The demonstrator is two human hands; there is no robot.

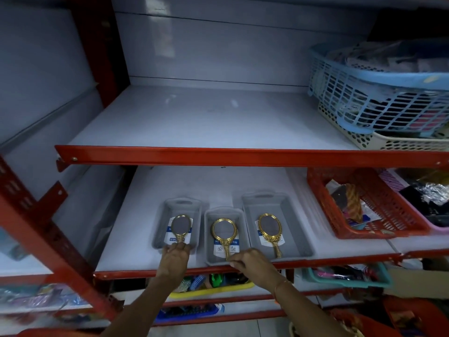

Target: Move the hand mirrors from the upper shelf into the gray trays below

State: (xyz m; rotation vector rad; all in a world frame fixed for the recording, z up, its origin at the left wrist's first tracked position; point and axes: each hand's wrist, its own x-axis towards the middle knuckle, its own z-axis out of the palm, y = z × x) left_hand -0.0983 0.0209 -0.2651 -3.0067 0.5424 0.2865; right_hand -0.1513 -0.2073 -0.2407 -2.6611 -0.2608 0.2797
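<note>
Three gray trays stand side by side on the lower shelf, each with one gold-framed hand mirror lying in it. The left tray (162, 222) holds a mirror (181, 225); my left hand (175, 257) grips its handle at the tray's front edge. The middle tray (209, 239) holds a mirror (224, 230), and my right hand (252, 262) pinches its handle end at the tray's front rim. The right tray (292, 222) holds a third mirror (269, 226), untouched. The upper shelf (194, 122) has no mirrors on it.
A blue mesh basket (369, 93) sits on a cream perforated tray (393, 141) at the upper shelf's right. A red basket (379, 207) of goods stands right of the gray trays. Red shelf rails (218, 155) cross in front. Lower shelves hold combs and clutter.
</note>
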